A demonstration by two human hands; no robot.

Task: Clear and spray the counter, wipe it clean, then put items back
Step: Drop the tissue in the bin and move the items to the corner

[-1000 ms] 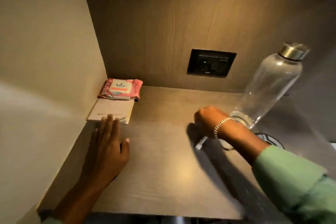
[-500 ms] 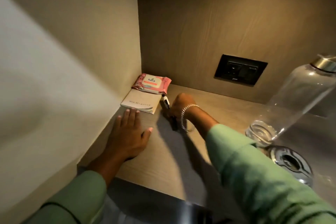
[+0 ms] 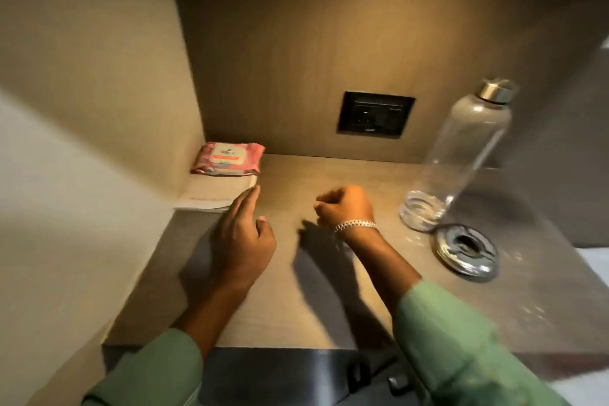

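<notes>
We inspect the wooden desk [image 3: 283,313] from above, working left to right. At ten o'clock, in the back-left corner, a pink wipes pack [image 3: 228,158] lies flat against the side wall, its near edge overlapping a pale booklet [image 3: 214,191] that lies just in front of it. The left hand [image 3: 242,237] is over the desk at nine o'clock, palm down, grip apart with fingers extended; its fingertips [image 3: 252,192] reach the booklet's right edge, though we cannot tell whether they touch it. At centre, the right hand [image 3: 346,206] is raised slightly, its grip curled loosely together; we cannot tell whether anything is held inside. A silver bracelet [image 3: 355,225] circles that wrist. Both forearms emerge from green sleeves [image 3: 461,349] at six o'clock. On the back wall at twelve o'clock sits a black socket plate [image 3: 375,115]. At two o'clock a clear bottle [image 3: 461,155] with a metal cap stands on the desk, apparently nearly empty. Just beside its base, at three o'clock, a round metal grommet [image 3: 467,252] is set in the surface.
</notes>
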